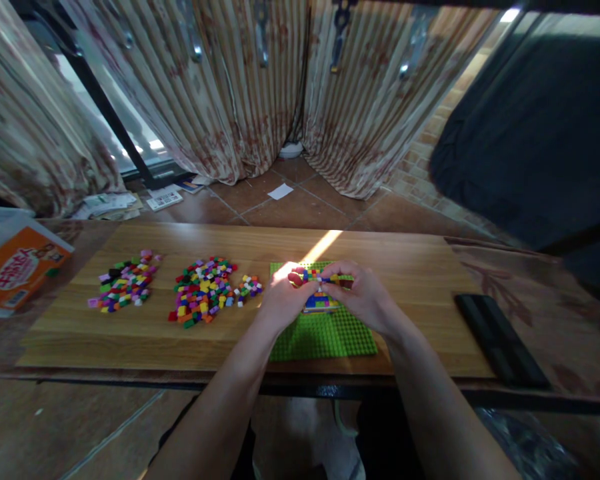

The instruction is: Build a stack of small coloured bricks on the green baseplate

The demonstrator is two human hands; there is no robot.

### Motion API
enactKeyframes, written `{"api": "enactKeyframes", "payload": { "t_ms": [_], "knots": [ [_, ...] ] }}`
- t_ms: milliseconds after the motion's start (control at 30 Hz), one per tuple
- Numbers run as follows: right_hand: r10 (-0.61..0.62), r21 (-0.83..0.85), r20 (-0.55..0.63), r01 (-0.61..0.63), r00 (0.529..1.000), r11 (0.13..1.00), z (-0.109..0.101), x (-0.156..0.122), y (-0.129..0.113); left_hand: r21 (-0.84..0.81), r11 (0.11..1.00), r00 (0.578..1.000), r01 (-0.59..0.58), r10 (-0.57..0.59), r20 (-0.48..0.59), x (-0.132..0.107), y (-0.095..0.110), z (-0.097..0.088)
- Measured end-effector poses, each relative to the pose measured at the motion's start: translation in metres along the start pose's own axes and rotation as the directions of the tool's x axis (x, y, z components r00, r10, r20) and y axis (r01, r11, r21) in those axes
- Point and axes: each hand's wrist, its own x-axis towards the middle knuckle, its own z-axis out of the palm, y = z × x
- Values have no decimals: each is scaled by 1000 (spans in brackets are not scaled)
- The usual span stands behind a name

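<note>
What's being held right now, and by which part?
A short row of coloured bricks, pinched at its left end by the left hand and right end by the right hand.

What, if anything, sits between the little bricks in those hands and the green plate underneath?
Nothing visible. The left hand and right hand both pinch the brick strip directly, just over the coloured build on the green baseplate. The loose brick piles lie off to the left, apart.
</note>
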Motion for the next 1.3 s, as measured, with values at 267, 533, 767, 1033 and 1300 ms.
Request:
{"api": "enactKeyframes", "payload": {
  "t_ms": [267,533,767,1033,1300],
  "knots": [
    [76,138,-11,-74,997,988,2,0,5,-38,999,1000,2,-2,25,1,-3,0],
    [133,185,56,-141,990,972,-3,2,-2,-188,981,993,39,-17,114,-1,0,-6],
    [122,136,-20,-118,992,984,7,0,4,-99,995,999,26,-23,34,3,-3,-15],
    [129,23,33,-129,991,991,2,-1,12,279,960,973,-4,69,-222,17,-23,-56],
    [-52,-152,85,65,995,986,-6,-3,7,597,801,973,42,103,-206,15,-33,-93]
  ]
}}
